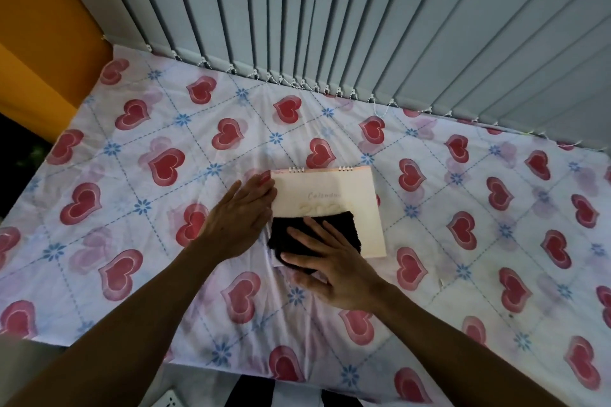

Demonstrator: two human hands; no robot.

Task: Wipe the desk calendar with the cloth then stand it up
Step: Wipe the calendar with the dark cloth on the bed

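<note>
Right hand [334,266] nearest, fingers spread flat on dark cloth [314,231], cloth over lower left of desk calendar [334,198] (lying flat on heart-print sheet [165,129]), left hand [243,213] open, pressing calendar's left edge

Cream desk calendar [344,205] lies flat — dark cloth [314,231] covering its near-left part.
</note>
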